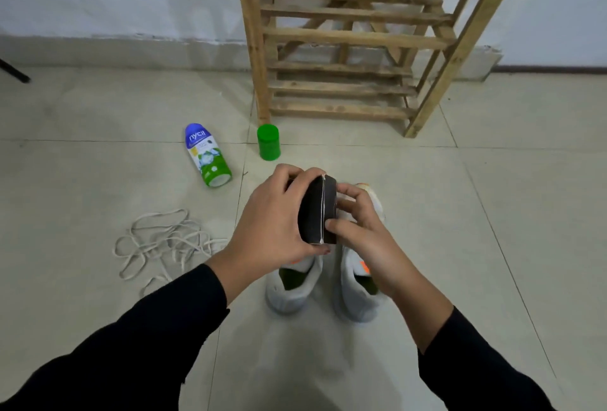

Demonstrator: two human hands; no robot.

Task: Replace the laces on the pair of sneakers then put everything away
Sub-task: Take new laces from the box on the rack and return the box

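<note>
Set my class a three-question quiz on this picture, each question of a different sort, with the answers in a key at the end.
1. True or false: the Nycil bottle lies on its side on the floor.
2. What do the left hand and the right hand grip together above the sneakers? A) a small dark box B) a brush C) a pair of scissors
3. Fill the gap: the loose white laces lie on the floor to the ___ of the sneakers.

Key: 1 true; 2 A; 3 left.
</note>
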